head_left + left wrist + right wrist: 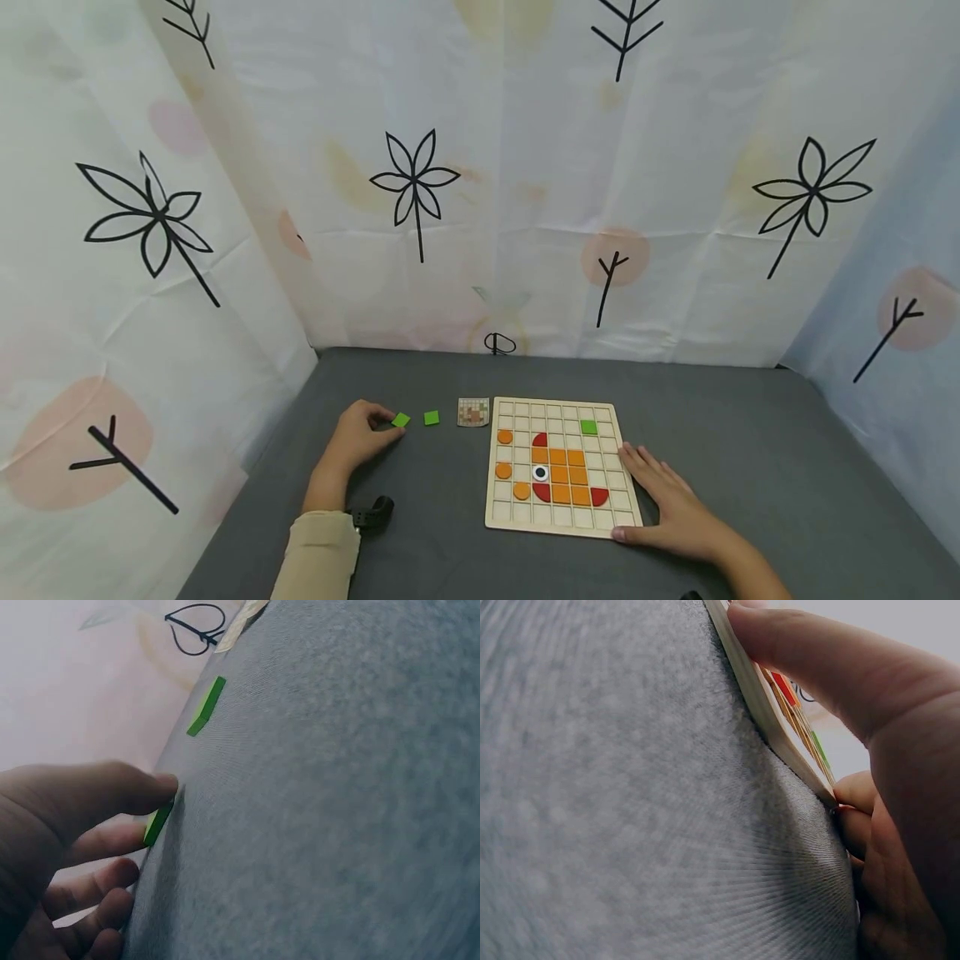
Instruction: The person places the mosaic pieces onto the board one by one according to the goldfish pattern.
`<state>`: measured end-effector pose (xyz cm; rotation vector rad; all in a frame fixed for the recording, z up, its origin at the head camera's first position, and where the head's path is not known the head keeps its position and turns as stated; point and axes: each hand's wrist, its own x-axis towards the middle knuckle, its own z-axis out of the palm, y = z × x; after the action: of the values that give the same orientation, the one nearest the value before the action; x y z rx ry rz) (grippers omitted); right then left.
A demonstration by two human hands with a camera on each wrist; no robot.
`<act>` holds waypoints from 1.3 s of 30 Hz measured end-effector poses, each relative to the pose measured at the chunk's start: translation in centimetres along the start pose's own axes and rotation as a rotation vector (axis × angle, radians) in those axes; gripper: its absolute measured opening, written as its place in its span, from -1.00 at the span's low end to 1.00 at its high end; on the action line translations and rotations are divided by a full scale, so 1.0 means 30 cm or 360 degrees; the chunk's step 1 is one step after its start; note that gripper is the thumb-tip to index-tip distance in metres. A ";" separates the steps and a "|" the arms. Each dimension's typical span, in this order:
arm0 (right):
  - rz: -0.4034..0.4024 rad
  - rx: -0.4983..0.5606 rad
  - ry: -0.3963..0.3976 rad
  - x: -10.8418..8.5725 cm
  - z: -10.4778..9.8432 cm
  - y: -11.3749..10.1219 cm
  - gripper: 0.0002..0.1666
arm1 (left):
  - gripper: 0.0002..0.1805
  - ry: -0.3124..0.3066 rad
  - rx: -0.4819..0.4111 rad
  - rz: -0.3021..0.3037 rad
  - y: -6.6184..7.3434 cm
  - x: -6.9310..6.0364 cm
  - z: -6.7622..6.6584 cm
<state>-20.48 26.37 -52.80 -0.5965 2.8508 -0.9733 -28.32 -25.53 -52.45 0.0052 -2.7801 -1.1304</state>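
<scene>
My left hand [358,435] pinches a green square tile [401,420] between thumb and forefinger, low over the cloth; its other fingers curl loosely in the left wrist view. A second green tile [431,417] lies flat just to the right. My right hand [672,502] rests with its thumb on the near right corner of a wooden grid board [517,517] and straight fingers along the right edge. On the board sit several orange squares [559,474], orange discs [505,437], red quarter-round pieces [599,497], a white eye piece [540,472] and one green square [588,427].
A small pattern card [473,412] lies against the board's upper left side. Dark grey cloth [427,517] covers the table. White fabric walls [525,167] with leaf drawings stand behind and on both sides. The left wrist wears a black band [372,513].
</scene>
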 end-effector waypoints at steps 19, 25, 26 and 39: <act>-0.0027 -0.0032 0.0020 0.000 0.000 0.004 0.39 | -0.77 0.0011 0.0051 -0.0005 0.012 0.004 0.014; 0.0000 -0.0014 0.0011 0.000 0.010 0.015 0.39 | -0.76 0.0059 0.0013 -0.0024 0.016 -0.005 0.016; -0.0003 -0.0013 0.0013 0.000 0.011 0.016 0.39 | -0.75 0.0067 0.0014 -0.0029 0.016 -0.007 0.016; -0.0054 -0.0035 0.0050 -0.002 0.012 0.019 0.37 | -0.70 0.0170 -0.0040 0.0035 0.063 0.001 0.013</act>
<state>-20.55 26.60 -53.42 -0.6395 2.8920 -0.9658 -28.30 -23.92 -51.41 0.0310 -2.6661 -1.1253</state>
